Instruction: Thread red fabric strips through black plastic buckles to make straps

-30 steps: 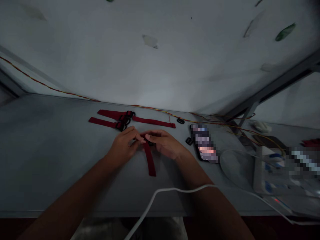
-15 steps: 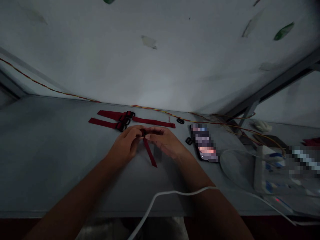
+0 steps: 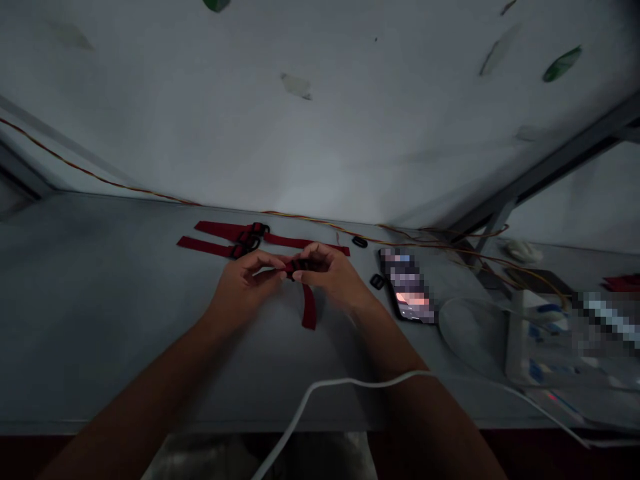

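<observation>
Hands both pinching red strap (image 3: pixel 309 308) at its buckle, left hand (image 3: pixel 243 291), right hand (image 3: pixel 334 279); I reckon dim light could cause a misthread or slip.

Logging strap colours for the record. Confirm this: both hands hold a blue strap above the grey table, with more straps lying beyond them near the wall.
Not blue. The head view shows the left hand and right hand holding a red strap above the grey table; the straps beyond are red too.
</observation>
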Tool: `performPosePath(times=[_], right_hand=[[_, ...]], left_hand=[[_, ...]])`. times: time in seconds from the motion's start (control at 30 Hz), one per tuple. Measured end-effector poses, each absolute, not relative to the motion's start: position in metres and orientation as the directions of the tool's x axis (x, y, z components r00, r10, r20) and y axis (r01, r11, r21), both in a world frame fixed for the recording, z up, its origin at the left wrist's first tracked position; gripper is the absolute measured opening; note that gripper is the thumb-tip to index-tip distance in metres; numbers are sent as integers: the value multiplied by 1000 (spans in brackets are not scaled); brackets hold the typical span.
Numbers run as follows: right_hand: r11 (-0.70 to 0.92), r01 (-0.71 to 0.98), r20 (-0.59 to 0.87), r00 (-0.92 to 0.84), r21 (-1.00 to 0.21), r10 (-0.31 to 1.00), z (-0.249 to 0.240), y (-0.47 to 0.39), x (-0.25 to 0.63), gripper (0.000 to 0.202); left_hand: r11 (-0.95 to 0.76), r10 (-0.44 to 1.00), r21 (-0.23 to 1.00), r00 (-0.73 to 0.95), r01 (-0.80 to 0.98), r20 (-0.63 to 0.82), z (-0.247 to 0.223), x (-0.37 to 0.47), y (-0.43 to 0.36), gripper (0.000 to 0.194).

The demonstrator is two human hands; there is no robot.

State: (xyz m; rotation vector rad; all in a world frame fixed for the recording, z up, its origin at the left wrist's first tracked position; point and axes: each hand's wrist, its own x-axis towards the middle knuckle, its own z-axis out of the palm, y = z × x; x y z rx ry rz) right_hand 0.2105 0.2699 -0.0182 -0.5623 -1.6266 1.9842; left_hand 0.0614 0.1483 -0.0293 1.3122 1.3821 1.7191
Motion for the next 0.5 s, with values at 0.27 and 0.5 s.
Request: performPosePath(times=[0.27,0.5], right_hand=[[-104,-96,26,-842,-990,539,-17,270,215,37],[-312,-192,-31,-806,-930,591,-17,267,211,36]], left_hand=[[-249,900,827,-194,504,389,-16,49,133,17],[-348,642,447,-137,824,754,-18,54,134,20]])
